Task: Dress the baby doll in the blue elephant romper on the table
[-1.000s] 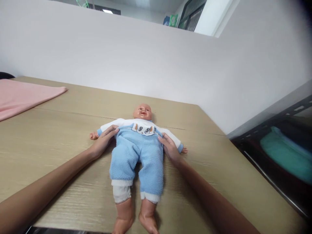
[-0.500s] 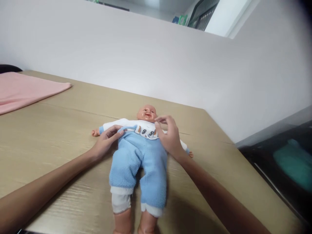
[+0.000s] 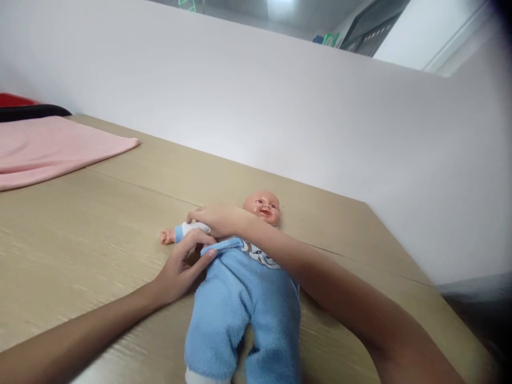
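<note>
The person's left hand (image 3: 179, 272) has thumb and fingers pinched nearly together on the upper corner of light-blue fleece trousers (image 3: 256, 290) worn by a baby doll (image 3: 263, 205). The right hand (image 3: 216, 218) reaches across the doll's chest, its fingers bent down at the white sleeve (image 3: 196, 228), just beyond the left hand; whether they grip anything cannot be told.

The doll lies on its back in the lower middle of the view, head away from the person, legs running out at the bottom edge. The right forearm (image 3: 304, 261) slants over it, in the way of most of the chest, the other doll arm and part of an animal-face patch (image 3: 264, 260). One small doll hand (image 3: 168, 236) shows past the sleeve's blue cuff.

Well apart, at far left, a pink cloth (image 3: 60, 146) lies flat. Behind it are a black curved object (image 3: 36, 111) and something red (image 3: 16, 100).

The table (image 3: 120, 229) is pale, wood-like, with a thin seam running across. A plain white wall (image 3: 240, 117) rises behind it; above its top edge show a bright light (image 3: 280, 3) and a small green item (image 3: 330, 39). The dark area at lower right is too blurred to name.
</note>
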Action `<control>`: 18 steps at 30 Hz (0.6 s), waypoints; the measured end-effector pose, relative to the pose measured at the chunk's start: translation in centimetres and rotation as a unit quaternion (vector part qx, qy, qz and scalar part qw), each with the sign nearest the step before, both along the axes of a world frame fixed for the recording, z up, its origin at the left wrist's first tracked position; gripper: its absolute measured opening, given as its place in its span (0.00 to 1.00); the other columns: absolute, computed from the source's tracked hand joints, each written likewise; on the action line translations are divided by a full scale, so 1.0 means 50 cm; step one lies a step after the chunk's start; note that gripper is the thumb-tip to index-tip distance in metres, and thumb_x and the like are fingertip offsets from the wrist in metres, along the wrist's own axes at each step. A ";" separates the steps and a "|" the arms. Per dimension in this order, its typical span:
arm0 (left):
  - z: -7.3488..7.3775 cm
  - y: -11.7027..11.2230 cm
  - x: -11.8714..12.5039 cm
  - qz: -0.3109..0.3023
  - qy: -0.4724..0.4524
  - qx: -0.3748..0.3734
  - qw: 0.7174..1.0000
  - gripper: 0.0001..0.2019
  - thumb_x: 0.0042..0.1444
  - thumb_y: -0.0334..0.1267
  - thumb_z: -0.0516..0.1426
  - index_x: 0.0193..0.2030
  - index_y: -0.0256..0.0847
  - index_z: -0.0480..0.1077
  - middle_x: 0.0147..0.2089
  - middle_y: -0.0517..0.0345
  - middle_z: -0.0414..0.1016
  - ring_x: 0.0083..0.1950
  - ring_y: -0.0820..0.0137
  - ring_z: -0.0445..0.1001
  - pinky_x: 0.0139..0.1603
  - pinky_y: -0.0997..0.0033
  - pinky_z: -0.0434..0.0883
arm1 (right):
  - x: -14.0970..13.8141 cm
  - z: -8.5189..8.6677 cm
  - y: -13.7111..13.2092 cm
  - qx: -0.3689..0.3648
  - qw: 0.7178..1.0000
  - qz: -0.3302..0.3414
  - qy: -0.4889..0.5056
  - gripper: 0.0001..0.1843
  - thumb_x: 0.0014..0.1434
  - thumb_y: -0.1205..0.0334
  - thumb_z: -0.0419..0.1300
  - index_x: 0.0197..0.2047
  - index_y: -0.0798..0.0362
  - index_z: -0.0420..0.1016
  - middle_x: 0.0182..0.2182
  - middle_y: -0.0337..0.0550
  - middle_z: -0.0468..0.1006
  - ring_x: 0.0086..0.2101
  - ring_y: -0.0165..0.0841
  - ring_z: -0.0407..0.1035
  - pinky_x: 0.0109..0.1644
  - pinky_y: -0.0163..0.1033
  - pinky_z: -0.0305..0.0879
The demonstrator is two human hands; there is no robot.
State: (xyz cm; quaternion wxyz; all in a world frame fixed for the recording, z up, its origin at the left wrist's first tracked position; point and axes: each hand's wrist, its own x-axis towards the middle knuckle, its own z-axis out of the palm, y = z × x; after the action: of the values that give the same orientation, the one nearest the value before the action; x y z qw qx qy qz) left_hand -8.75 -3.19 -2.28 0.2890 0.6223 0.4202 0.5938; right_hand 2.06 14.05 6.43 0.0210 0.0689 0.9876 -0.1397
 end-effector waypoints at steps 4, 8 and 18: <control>0.004 0.002 -0.004 -0.027 0.014 0.040 0.999 0.05 0.79 0.40 0.61 0.50 0.48 0.79 0.44 0.55 0.80 0.48 0.61 0.77 0.52 0.60 0.72 | 0.022 0.008 -0.020 -0.007 0.999 -0.035 0.036 0.16 0.64 0.70 0.71 0.55 0.55 0.81 0.50 0.51 0.87 0.46 0.46 0.80 0.46 0.45 0.71; 0.000 -0.002 -0.011 -0.018 0.060 0.093 0.994 0.06 0.78 0.36 0.61 0.54 0.50 0.80 0.43 0.55 0.80 0.44 0.62 0.78 0.47 0.60 0.74 | 0.074 0.014 -0.031 -0.148 0.971 -0.095 0.163 0.20 0.64 0.71 0.65 0.58 0.50 0.77 0.52 0.45 0.85 0.48 0.42 0.80 0.51 0.44 0.72; -0.036 -0.032 -0.016 0.072 0.139 0.252 0.955 0.14 0.77 0.30 0.58 0.64 0.48 0.75 0.57 0.47 0.68 0.59 0.58 0.72 0.62 0.55 0.75 | 0.163 -0.011 -0.021 -0.368 0.895 -0.102 0.228 0.16 0.63 0.65 0.66 0.55 0.45 0.78 0.55 0.45 0.84 0.56 0.44 0.78 0.65 0.50 0.74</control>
State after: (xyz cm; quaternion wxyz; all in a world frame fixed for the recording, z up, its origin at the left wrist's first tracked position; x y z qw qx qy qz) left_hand -9.53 -4.80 -4.06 0.0179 0.7194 0.3367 0.6072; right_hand 10.22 12.99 5.87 -0.1955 0.1227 0.8307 -0.5066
